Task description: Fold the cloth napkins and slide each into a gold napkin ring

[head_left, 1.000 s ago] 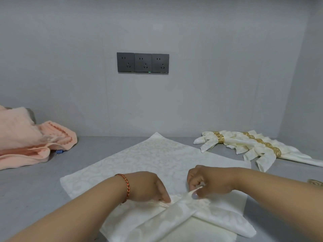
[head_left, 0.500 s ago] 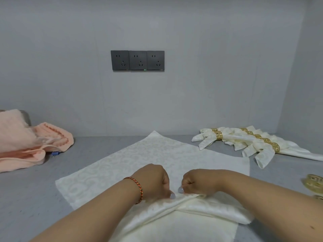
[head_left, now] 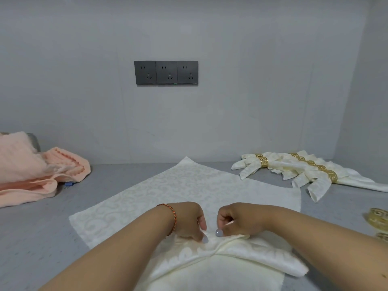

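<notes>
A grey counter [head_left: 42, 238] is seen running back to a pale wall [head_left: 231, 112], on which three dark sockets [head_left: 166, 72] are mounted in a row. Most of the counter's middle is covered by a cream patterned napkin [head_left: 178, 185], laid flat with one corner pointed at the back edge and its near part gathered into a folded band across the front edge. A heap of peach towels [head_left: 31, 171] is piled at the left edge, against the back. Near the back right corner, a group of finished napkins [head_left: 294, 171] is laid side by side, each one passed through a gold ring [head_left: 264, 161]. Both hands are placed close together on the gathered middle of the folded band: the left hand [head_left: 186, 220] is curled, its fingers [head_left: 203, 238] pressed down onto the fabric and pinching it, while the right hand [head_left: 239, 221] is likewise curled, with the fabric held between thumb and fingers [head_left: 219, 232]. A red braided bracelet [head_left: 173, 217] is worn on the left wrist. At the right edge, loose gold rings [head_left: 379, 218] are partly cut off by the frame. A small blue clip [head_left: 68, 184] is seen beside the towels.
</notes>
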### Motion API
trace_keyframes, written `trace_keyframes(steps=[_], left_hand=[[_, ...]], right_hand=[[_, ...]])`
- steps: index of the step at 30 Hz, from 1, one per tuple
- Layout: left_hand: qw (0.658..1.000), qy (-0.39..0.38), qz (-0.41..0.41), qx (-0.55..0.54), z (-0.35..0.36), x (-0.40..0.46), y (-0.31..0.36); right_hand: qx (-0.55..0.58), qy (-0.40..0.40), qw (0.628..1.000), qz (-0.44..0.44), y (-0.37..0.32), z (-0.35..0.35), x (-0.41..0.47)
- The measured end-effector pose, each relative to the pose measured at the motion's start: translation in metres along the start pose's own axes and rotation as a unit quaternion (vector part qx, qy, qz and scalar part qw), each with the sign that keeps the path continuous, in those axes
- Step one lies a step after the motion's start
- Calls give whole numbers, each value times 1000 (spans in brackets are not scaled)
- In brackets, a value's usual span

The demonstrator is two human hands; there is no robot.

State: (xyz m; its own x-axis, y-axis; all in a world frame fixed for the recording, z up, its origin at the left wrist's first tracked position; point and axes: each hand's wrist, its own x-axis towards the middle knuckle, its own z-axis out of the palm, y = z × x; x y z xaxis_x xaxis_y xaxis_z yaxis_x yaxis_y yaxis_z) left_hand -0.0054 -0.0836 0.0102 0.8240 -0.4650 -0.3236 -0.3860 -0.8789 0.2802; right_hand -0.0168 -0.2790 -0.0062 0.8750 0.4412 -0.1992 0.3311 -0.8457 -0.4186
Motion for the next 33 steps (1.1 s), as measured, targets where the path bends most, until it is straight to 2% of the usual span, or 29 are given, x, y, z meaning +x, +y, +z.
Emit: trace_keyframes(steps=[4, 11, 15, 21, 25, 30, 33], left_hand=[[999, -42, -14, -20, -3, 3, 4], [994, -7, 38, -104, -3, -3, 5], [991, 5, 78, -111, -22, -16, 9], [980, 91, 149, -100, -40, -29, 29], [973, 80, 199, -88, -49, -38, 34], [972, 65, 211, -75, -51, -41, 51], [967, 79, 214, -115, -44, -33, 59]], right_hand=[[-3, 0, 1000, -12, -2, 5, -4], [24, 28, 998, -48, -10, 7, -18], [47, 51, 996, -54, -16, -8, -26], [48, 86, 994, -38, -24, -42, -40], [86, 74, 993, -36, -22, -55, -49], [99, 74, 992, -40, -19, -58, -65], [130, 111, 985, -5, -9, -62, -82]])
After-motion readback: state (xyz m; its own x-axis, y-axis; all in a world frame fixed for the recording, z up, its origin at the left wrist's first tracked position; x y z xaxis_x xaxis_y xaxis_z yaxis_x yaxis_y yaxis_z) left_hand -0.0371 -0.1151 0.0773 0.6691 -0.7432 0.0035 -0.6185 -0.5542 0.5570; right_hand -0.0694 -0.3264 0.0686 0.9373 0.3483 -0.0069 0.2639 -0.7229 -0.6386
